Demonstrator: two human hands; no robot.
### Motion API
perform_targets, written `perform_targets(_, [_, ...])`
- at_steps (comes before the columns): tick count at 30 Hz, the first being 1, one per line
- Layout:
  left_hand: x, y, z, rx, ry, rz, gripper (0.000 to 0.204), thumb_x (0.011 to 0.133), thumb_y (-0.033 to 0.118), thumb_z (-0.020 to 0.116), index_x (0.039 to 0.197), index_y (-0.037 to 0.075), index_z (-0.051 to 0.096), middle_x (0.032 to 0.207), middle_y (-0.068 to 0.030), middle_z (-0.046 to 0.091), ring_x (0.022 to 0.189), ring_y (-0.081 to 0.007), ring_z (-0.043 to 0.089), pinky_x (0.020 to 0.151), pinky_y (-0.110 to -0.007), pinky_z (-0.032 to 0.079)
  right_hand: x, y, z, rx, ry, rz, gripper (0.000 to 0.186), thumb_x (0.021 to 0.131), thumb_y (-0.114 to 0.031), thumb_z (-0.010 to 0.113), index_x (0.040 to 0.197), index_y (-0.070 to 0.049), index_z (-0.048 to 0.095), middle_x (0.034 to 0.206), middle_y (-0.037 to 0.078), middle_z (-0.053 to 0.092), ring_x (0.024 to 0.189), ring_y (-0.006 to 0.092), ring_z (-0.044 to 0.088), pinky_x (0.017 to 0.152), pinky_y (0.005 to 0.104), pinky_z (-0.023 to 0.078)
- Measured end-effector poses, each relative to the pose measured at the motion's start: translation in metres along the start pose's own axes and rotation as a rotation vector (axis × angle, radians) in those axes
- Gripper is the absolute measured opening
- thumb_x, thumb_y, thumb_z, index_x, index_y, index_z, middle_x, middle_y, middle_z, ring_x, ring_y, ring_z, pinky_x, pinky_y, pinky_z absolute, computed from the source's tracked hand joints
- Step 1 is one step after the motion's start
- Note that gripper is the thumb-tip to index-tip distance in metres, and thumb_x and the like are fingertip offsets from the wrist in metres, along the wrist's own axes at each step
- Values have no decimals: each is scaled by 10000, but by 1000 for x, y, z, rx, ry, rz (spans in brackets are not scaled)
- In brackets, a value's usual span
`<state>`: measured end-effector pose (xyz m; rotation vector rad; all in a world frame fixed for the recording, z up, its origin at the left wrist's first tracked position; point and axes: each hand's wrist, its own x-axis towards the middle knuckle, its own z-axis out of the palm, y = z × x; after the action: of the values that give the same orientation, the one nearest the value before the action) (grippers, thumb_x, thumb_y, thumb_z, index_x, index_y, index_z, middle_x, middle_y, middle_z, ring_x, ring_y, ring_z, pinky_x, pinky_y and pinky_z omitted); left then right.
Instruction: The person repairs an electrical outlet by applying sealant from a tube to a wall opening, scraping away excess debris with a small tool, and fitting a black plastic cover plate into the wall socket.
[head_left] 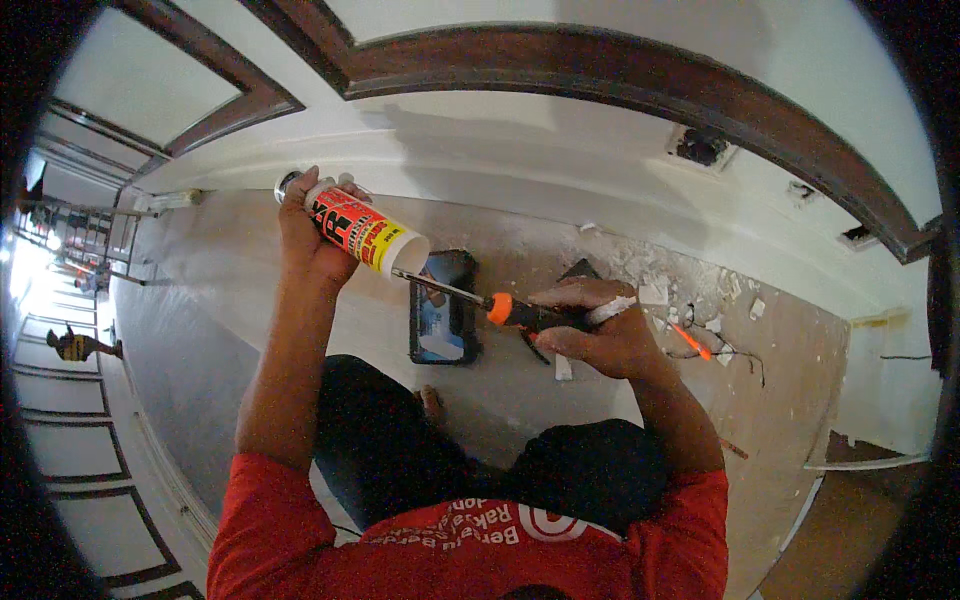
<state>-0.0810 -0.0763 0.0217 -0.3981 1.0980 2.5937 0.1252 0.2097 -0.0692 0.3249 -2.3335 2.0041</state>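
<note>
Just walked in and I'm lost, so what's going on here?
A person seated low is working with both hands. The left hand grips a white, red and yellow tube; the right hand holds an orange-and-black screwdriver, its shaft reaching the tube's near end. Whether its tip is inside isn't clear. White debris lies on the floor to the right.

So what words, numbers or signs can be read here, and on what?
Tube: bold print on red and yellow; partly readable, but I won't copy it.
Shirt: white lettering and a round sign, upside down here; likewise not copied.
Tool: no readable text.
Black-edged object: nothing clear enough to read.
</note>
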Motion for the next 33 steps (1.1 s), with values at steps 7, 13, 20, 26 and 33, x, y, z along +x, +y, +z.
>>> perform_targets(7, [-8,1,-2,15,40,147,289,847,232,721,967,37,545,857,-118,631,745,-263,646,762,-403,577,16,-1,13,-21,139,-107,366,828,-287,817,1117,-77,739,971,104,744,879,215,701,813,342,542])
perform_targets(13, [-17,-34,17,78,-85,295,244,884,227,690,1026,89,549,914,-101,646,775,-233,650,747,-409,585,32,-11,33,-94,174,42,338,847,-235,784,1090,-5,735,937,94,720,878,174,672,807,323,523])
perform_targets(20, [-28,-39,34,91,-87,274,276,873,253,671,1057,77,564,895,-86,633,771,-235,644,754,-400,583,32,-2,43,77,214,92,349,865,-241,770,1096,16,727,926,75,710,854,155,655,783,309,516])
perform_targets(26, [-26,-39,37,99,-71,251,282,879,279,670,1046,77,565,848,-75,621,731,-223,636,715,-386,577,30,-2,36,4,225,15,318,860,-220,767,1074,13,737,920,91,708,823,163,655,757,310,513])
perform_targets(33, [-22,-44,29,183,-174,220,272,896,279,666,1045,76,561,837,-72,637,714,-230,654,685,-398,583,33,6,44,27,223,59,319,861,-230,761,1072,9,741,946,104,708,846,175,657,779,322,514])
